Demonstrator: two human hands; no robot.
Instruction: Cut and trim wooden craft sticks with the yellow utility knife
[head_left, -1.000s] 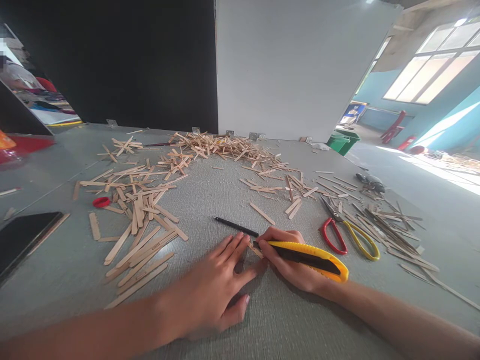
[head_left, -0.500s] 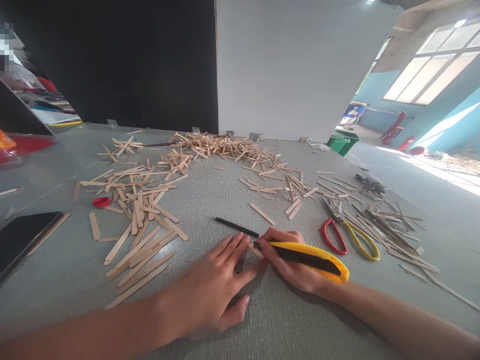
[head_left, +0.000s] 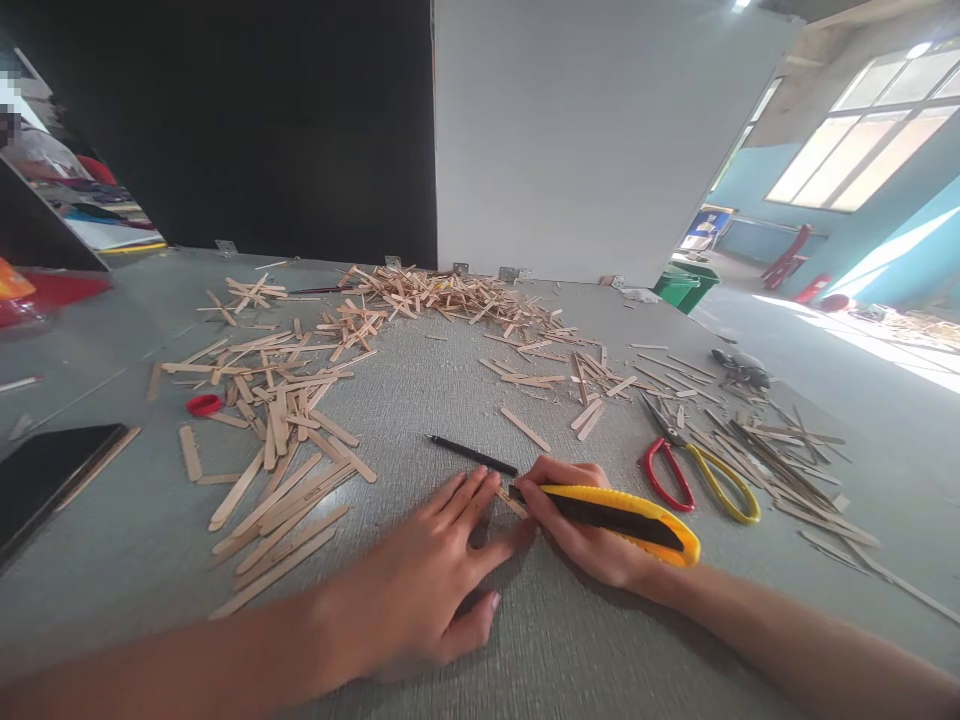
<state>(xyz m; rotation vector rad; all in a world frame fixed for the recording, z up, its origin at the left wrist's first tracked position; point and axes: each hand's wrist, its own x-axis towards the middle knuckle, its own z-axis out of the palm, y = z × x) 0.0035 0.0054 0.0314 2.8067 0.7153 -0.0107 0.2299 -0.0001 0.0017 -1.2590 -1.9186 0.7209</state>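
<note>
My right hand [head_left: 581, 525] is closed around a yellow and black utility knife [head_left: 637, 520], its tip end pointing left. The tip is at a small wooden stick [head_left: 511, 500] on the grey table. My left hand [head_left: 442, 560] lies with fingers stretched and spread, pressing on the table and over part of that stick. How much of the stick lies under my fingers is hidden. Just beyond both hands rests a black pen [head_left: 472, 453]. Scissors [head_left: 682, 450] with one red and one yellow handle lie open to the right of my right hand.
Loose wooden sticks [head_left: 285, 400] spread along the left, with a heaped pile [head_left: 442, 292] at the back and thin strips [head_left: 795, 480] at right. A red ring [head_left: 203, 404] and a dark phone [head_left: 52, 480] lie left. Upright black [head_left: 285, 130] and white panels [head_left: 585, 130] close off the back.
Almost nothing differs. Both hands keep their places, and the utility knife has barely shifted.
</note>
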